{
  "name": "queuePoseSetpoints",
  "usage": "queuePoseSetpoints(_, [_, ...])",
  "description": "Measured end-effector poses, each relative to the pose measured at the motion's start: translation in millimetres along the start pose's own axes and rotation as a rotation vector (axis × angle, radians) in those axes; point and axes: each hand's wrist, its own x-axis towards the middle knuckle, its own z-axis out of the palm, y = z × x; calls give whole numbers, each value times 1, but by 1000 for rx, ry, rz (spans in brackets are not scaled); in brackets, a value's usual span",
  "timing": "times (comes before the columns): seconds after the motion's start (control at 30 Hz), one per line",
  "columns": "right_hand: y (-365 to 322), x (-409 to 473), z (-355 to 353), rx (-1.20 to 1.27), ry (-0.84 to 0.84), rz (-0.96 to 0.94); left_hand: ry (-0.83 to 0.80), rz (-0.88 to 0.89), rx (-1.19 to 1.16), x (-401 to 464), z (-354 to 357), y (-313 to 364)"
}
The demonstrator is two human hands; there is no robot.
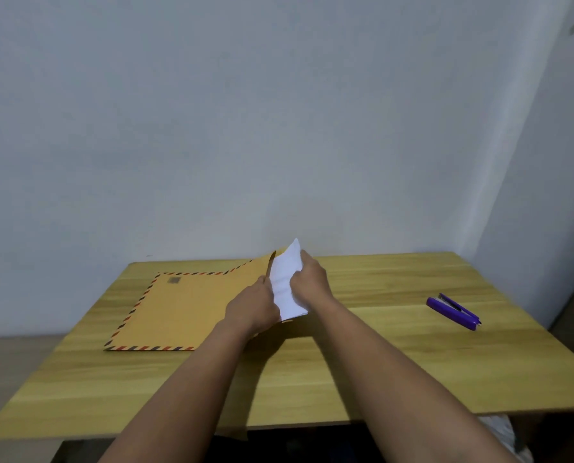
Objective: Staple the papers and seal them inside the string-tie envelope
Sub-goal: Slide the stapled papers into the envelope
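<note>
At envelope (192, 309) mouth, hands gripping papers (287, 282).

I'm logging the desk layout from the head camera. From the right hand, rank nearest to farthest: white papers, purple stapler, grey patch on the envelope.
1. White papers: in the right hand, in its grip, at the envelope's open right end.
2. Grey patch: to the left, near the envelope's far left corner.
3. Purple stapler: off to the right, alone on the table.

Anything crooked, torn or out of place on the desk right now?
Nothing stands out. The right hand feeds the papers into the envelope, whose mouth the left hand holds open. The papers bend slightly, with no visible tear. The stapler lies apart, to the right.
</note>
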Motion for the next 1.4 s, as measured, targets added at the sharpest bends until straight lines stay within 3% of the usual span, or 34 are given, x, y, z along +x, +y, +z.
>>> queuePoseSetpoints(0.13, [5,-8,-5,-15,-114,17,-9,-54,39,-4,5,-9])
queuePoseSetpoints(0.47, [11,-8,5,114,-98,139,19,16,36,-10,3,-10])
queuePoseSetpoints(0.77, [2,9,37,8,-310,171,51,103,-49,-22,-1,-13])
queuePoseSetpoints(0.93, [5,11,44,-54,-424,105,6,67,-86,-24,5,-19])
queuePoseSetpoints(1.0, [12,9,43,2,-372,126,3,57,-92,-25,7,-17])
queuePoseSetpoints(1.1, [18,4,27,-162,-95,90,-1,13,-68,-23,7,-9])
queuePoseSetpoints(1.17, [22,1,16,-218,-73,101,18,-7,-88,-22,5,-2])
queuePoseSetpoints(1.3, [27,-3,6,159,-255,279,68,23,-161,-23,-7,12])
queuePoseSetpoints(1.4, [32,1,-2,207,-283,323,53,3,-147,-25,-18,12])
